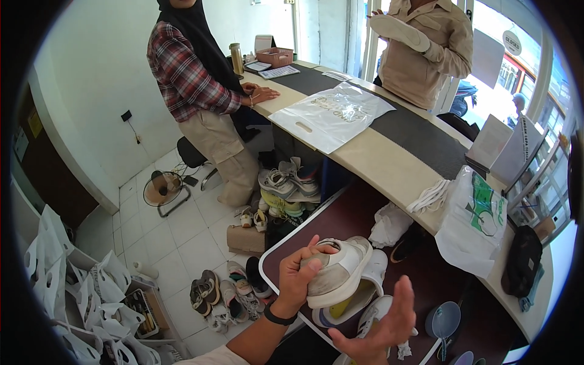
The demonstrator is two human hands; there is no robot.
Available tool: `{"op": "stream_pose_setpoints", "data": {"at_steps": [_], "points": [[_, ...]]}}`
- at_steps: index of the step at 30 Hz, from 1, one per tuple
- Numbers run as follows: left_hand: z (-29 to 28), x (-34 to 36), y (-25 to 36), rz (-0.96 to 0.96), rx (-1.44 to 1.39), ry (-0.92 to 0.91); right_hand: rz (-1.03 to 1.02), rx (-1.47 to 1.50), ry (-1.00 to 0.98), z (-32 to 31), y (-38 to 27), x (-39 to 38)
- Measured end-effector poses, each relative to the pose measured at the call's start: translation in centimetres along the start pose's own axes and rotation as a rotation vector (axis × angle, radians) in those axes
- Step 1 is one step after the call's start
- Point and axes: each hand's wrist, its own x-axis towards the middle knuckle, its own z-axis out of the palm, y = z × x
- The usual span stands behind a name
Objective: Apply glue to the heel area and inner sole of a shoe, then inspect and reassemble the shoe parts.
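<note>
My left hand [294, 280] grips a white and grey sneaker [339, 272] by its heel end, fingers at the collar, above a dark red table [435, 274] with a white rim. Open and empty, my right hand [383, 322] hovers to the right of and below it, fingers spread. Another white shoe [380, 267] lies beneath the held sneaker and is partly hidden by it. A further white shoe [372, 313] is half covered by my right hand.
A blue bowl [443, 319] sits on the table's right. White laces [429, 195] and plastic bags [334, 115] lie on the long counter [389, 149]. One person [198, 79] leans there; another [420, 61] holds a white shoe [399, 33]. Shoes [231, 295], a fan [163, 188] and bags [55, 261] stand left.
</note>
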Motion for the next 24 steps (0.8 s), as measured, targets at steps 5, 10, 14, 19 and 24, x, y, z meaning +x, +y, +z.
{"op": "stream_pose_setpoints", "data": {"at_steps": [5,10,14,19,24], "points": [[0.9,0.4,1.3,0.149,-0.104,0.026,-0.393,0.217,0.263,-0.1,0.5,0.8],[1.4,0.3,2.7,0.331,-0.028,0.013,-0.501,0.196,0.280,-0.1,0.1,1.1],[1.7,-0.4,3.3,0.437,0.102,0.033,-0.433,0.140,0.285,0.4,-0.2,0.5],[2.4,-1.3,3.4,0.518,0.200,0.041,-0.199,0.035,-0.295,0.2,0.4,0.2],[3.2,-1.7,3.7,0.548,0.289,0.060,-0.146,0.090,-0.345,-1.9,0.4,0.2]]}}
